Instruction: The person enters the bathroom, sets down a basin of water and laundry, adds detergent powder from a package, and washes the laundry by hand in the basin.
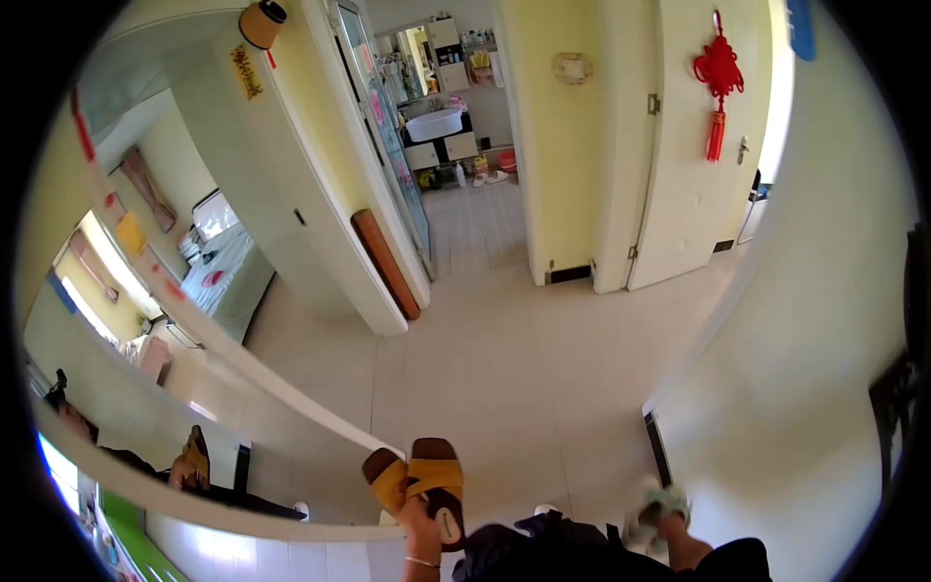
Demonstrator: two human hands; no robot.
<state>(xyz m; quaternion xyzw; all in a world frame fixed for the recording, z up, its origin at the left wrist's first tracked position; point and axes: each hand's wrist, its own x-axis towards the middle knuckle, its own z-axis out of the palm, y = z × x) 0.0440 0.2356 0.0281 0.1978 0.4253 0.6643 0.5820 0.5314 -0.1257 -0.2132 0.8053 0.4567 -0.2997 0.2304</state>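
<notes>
My left hand (420, 517) is closed on a pair of sandals (435, 475) with yellow crossed straps and dark brown insoles, held up at the bottom centre. A thin bracelet circles that wrist. At the lower right, my right hand (671, 527) grips a pair of pale shoes (645, 514), which are blurred; its fingers are partly hidden by them. Dark clothing fills the bottom edge between the two hands.
A large mirror (223, 441) on the left reflects the yellow sandals. Ahead lies a tiled floor (485, 359), with a bathroom doorway holding a white basin (433, 124). A white door (690, 184) with a red knot ornament (719, 70) stands right. A brown roll (385, 265) leans by the doorframe.
</notes>
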